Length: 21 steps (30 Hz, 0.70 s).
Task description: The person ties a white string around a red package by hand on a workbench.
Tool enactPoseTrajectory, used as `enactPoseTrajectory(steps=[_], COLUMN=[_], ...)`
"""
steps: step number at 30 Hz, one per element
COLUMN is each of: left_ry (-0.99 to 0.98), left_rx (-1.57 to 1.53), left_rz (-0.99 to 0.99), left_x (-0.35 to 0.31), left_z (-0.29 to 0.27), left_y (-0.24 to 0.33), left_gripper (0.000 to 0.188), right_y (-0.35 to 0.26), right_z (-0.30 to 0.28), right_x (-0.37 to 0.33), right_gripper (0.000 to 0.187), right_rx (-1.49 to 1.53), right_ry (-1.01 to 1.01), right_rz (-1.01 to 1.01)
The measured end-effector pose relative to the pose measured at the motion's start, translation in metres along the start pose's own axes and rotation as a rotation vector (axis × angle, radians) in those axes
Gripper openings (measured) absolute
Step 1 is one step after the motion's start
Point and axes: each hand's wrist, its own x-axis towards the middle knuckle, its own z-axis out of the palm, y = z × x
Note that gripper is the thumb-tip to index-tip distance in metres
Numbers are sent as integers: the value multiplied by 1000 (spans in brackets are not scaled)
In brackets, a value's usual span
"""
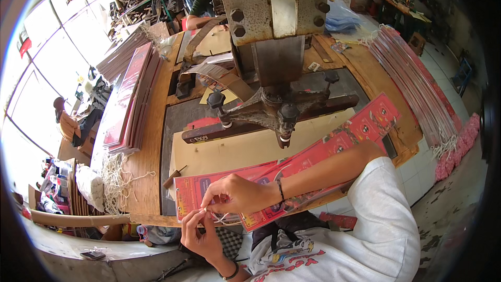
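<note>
At the table's near edge, my right hand and my left hand meet, each with thumb and finger pinched on a thin white string. Part of the string lies below my right palm, by the edge of the red printed sheets. One long red sheet sticks out left of my right hand. Another stack of red sheets slants away to the right, partly covered by my right forearm. Left of them a wooden-handled awl rests on brown cardboard.
A metal press with black knobs stands over the cardboard. Bundled red sheets with hanging white strings lie at left; another strung stack is at right. A person sits beyond the press, another at far left.
</note>
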Motion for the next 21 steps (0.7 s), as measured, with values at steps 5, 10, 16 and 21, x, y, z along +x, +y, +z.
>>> enactPoseTrajectory(steps=[5,10,16,21], left_ry=[21,47,17,-21], left_rx=[15,-53,-131,-34], left_rz=[-40,-111,-114,-26], left_x=[-2,-8,-1,5], left_z=[3,8,9,4], left_y=[5,7,12,11], left_gripper=[13,13,14,18], right_y=[0,-1,2,2], right_z=[0,0,1,-1], right_x=[-2,-2,-1,0], right_gripper=[10,9,11,11], right_rx=[3,-4,17,59], right_ry=[-7,-30,-34,-51], right_rz=[78,106,72,78])
